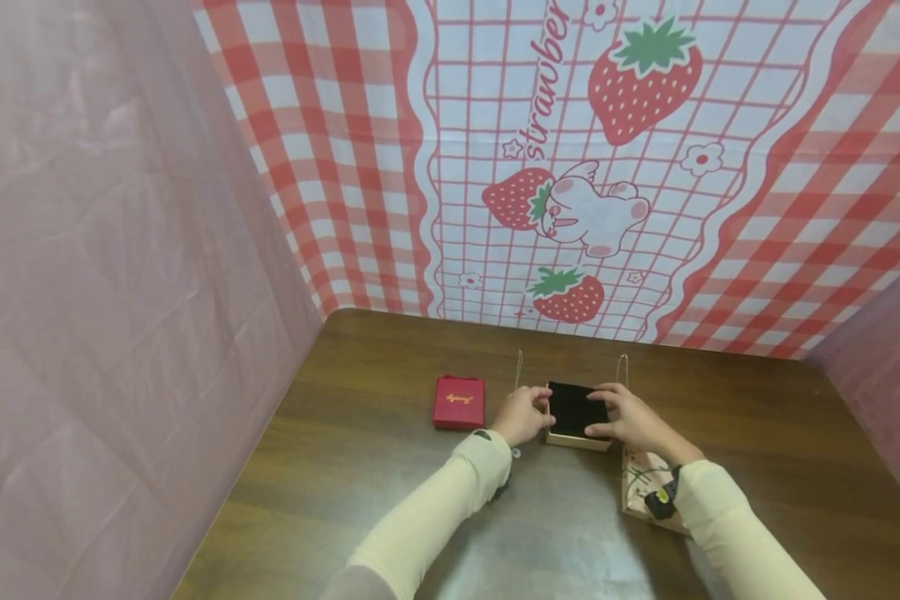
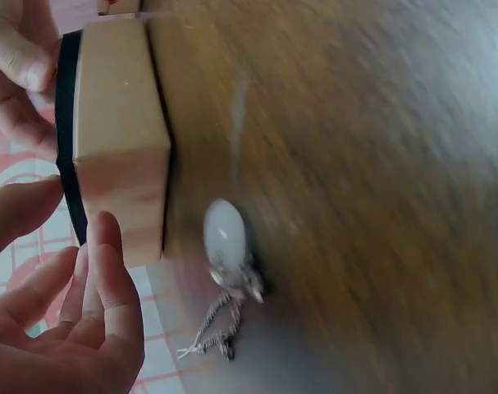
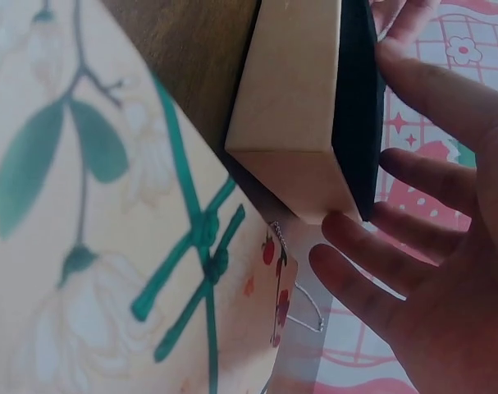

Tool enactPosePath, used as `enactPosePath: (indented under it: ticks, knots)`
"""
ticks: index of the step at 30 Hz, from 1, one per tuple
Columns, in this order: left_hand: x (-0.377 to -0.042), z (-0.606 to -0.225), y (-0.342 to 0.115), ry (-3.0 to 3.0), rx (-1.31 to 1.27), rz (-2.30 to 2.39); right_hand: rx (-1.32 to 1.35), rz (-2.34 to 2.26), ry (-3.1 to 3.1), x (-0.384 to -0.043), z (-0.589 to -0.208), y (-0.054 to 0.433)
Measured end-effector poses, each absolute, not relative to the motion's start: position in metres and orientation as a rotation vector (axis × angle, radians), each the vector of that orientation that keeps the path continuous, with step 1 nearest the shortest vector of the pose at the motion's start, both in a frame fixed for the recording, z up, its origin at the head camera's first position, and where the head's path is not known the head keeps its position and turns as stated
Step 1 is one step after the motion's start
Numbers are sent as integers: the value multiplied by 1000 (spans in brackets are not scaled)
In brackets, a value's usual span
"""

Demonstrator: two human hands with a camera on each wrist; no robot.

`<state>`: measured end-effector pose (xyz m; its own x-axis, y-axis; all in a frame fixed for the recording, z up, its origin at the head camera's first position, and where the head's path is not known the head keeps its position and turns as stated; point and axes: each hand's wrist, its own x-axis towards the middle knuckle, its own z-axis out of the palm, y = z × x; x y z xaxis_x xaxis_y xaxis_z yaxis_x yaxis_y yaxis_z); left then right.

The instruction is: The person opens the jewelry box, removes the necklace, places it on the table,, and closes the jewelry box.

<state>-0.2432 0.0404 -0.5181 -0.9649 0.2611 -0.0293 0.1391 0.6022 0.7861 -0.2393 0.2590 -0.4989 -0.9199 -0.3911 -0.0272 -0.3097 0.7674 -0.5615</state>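
Observation:
A tan box (image 1: 577, 442) topped by a black velvety pad (image 1: 572, 410) lies on the table between both hands. My left hand (image 1: 522, 415) is at the pad's left side; in the left wrist view its fingertips meet the black edge and the box corner. On the opposite side is my right hand (image 1: 628, 421), thumb and fingers spread. The right wrist view has its thumb (image 3: 421, 78) against the pad and other fingertips along the edge. A white oval pendant (image 2: 226, 236) on a silvery chain (image 2: 220, 324) lies beside the box, under the left wrist.
A red box (image 1: 459, 403) with gold lettering stands to the left. Under the right forearm lies a floral-patterned cover (image 1: 636, 483) with green knotted cord. Thin chains lie behind the left hand (image 1: 519, 367) and the right hand (image 1: 623, 367). A strawberry-print cloth (image 1: 390, 208) hangs behind the table.

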Motion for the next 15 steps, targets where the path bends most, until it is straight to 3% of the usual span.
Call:
enactPosePath:
  ticks: [15]
  knots:
    - [-244,-518,42,2935,703,771,-530,-839,2852,-238,-499,255]
